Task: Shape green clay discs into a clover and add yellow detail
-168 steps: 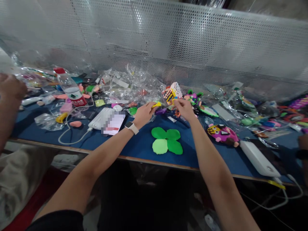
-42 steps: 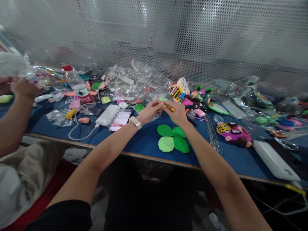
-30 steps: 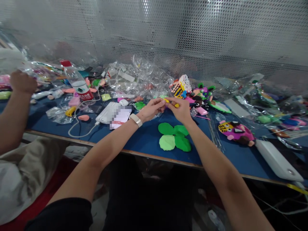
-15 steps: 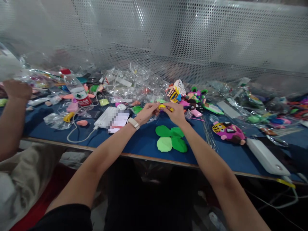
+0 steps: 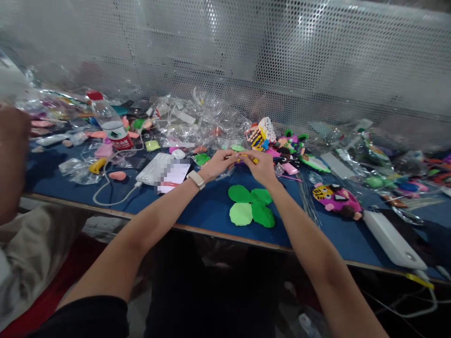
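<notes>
My left hand (image 5: 218,163) and my right hand (image 5: 260,165) meet above the blue table (image 5: 211,206). Both pinch a small yellow clay piece (image 5: 248,158) between their fingertips. A pale watch sits on my left wrist (image 5: 196,179). Just in front of the hands lies a flat green four-lobed clay clover (image 5: 251,205). Behind the hands stand colourful clay figures (image 5: 278,141) among crumpled clear plastic bags (image 5: 197,122).
A phone on a white power bank (image 5: 165,171) with a cable lies left of my hands. A water bottle (image 5: 109,123) stands further left. A pink tiger figure (image 5: 336,199) and a white power bank (image 5: 392,239) lie to the right. Another person's arm (image 5: 12,155) is at the far left.
My hands, apart 5.6 s ago, came together on the yellow clay and have stayed pinched on it. The other person's arm at the left has moved nearer the camera.
</notes>
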The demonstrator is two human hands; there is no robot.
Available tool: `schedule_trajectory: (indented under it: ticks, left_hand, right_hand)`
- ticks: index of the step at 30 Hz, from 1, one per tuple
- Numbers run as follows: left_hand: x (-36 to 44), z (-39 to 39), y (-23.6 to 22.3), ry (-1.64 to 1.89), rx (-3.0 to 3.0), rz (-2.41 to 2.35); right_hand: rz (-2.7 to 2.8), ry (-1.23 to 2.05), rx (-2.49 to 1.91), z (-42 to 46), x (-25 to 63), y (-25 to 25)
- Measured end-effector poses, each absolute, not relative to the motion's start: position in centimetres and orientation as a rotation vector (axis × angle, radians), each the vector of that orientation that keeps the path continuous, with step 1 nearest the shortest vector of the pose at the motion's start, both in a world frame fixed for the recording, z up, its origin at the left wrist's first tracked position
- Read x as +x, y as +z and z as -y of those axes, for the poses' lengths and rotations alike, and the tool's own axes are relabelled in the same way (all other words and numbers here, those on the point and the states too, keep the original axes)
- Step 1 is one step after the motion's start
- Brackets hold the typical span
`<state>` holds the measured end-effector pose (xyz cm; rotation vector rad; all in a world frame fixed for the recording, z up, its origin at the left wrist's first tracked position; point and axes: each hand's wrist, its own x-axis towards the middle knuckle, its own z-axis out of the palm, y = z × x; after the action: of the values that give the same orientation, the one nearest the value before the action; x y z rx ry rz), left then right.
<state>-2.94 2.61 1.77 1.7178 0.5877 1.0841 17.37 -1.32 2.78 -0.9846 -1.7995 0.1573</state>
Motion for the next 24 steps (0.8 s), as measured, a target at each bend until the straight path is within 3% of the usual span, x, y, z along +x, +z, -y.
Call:
schedule_trajectory:
  ticks: [6,13,24]
  left_hand:
    - [-3.5,-2.8,2.1,1.146,1.720,-0.583]
    - [-3.5,-2.6,2.1,1.093,1.708,-0.620]
    - [-3.4,-1.3,2.6,1.119,2.409,-0.790]
  right_hand:
    - [1.444,0.090,-0.992,-0.1,21.3,4.0]
    - [1.665,0.716,-0.927,0.4,18.8,3.1]
    - [1.633,0.466,-0.968,1.1,15.7,2.0]
